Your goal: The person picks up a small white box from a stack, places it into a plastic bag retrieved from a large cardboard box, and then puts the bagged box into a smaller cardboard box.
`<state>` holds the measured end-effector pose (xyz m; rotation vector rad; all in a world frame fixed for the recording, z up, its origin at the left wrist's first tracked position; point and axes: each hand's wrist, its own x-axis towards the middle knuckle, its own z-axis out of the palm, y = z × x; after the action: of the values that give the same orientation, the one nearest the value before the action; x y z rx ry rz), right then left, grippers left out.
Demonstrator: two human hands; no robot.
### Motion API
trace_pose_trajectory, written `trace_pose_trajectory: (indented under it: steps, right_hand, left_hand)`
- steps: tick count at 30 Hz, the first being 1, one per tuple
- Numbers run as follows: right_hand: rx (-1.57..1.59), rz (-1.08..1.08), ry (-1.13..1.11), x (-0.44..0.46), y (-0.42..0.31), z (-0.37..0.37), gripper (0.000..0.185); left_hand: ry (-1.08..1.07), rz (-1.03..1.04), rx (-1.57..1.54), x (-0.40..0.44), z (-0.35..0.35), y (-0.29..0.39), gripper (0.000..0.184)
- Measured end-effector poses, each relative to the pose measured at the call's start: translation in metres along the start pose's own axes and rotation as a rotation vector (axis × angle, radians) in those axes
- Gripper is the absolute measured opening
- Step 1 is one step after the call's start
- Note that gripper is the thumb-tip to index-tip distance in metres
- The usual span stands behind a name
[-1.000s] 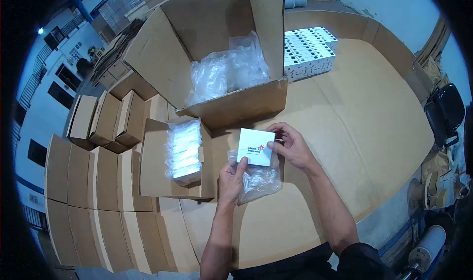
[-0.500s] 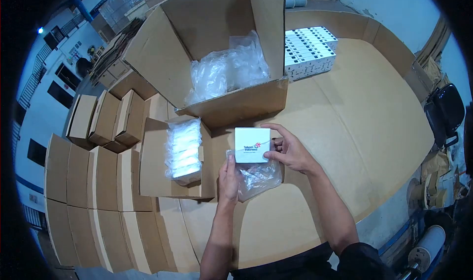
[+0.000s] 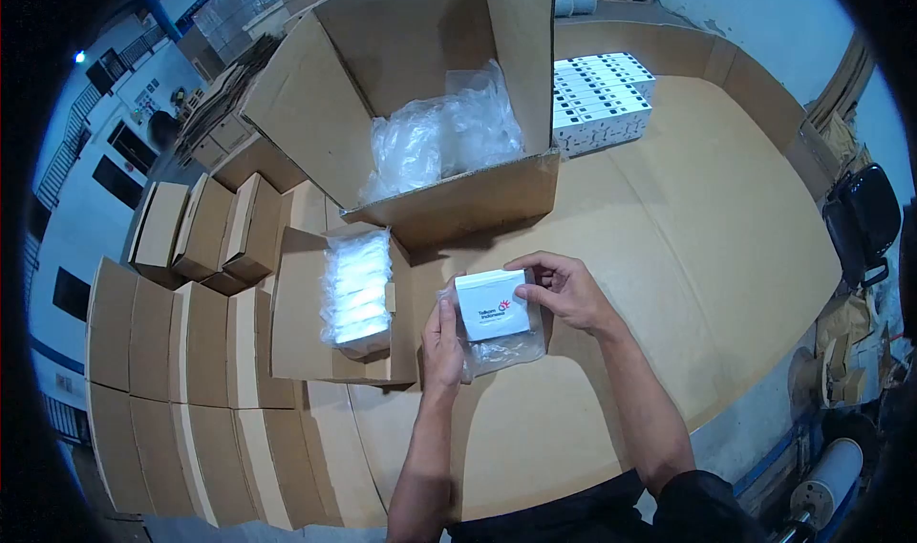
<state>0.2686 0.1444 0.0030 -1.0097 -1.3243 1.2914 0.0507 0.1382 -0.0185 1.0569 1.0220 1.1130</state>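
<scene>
A small white box (image 3: 489, 312) printed "Telkom Indonesia" sits tilted at the mouth of a clear plastic bag (image 3: 501, 351), its lower part apparently within the bag. My right hand (image 3: 564, 295) pinches the box by its upper right corner, thumb on the front face. On the other side, my left hand (image 3: 442, 344) grips the bag's left edge, thumb upward. To the left of that hand stands an open carton (image 3: 401, 299) with a row of bagged white boxes (image 3: 356, 290) in it.
A large open carton (image 3: 458, 199) with loose clear bags (image 3: 444, 132) stands behind. Stacked white boxes (image 3: 602, 104) are at the back right of the cardboard-covered table (image 3: 707, 256). Several brown cartons (image 3: 205, 342) line the left side.
The white box has tipped and moved down into the bag's mouth, guided by my right hand. My left hand stays about where it was on the bag.
</scene>
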Motion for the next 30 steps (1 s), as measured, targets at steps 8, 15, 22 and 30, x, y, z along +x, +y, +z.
trace_pose_trajectory:
  steps: [8,15,22,30]
  right_hand:
    - [-0.065,0.008,0.041,0.0,0.007,-0.002,0.016]
    - [-0.077,-0.004,0.072,-0.001,0.0,-0.004,0.017]
    - [-0.192,-0.055,0.081,-0.008,-0.021,0.001,0.014]
    - [0.236,0.004,0.079,-0.004,-0.014,0.014,0.028]
  left_hand:
    - [-0.039,0.04,0.015,0.003,-0.002,-0.008,0.055]
    - [-0.012,0.059,0.023,-0.001,-0.001,-0.001,0.055]
    - [-0.035,0.118,-0.02,0.0,-0.003,-0.004,0.053]
    - [0.099,0.2,0.072,-0.005,0.006,0.001,0.053]
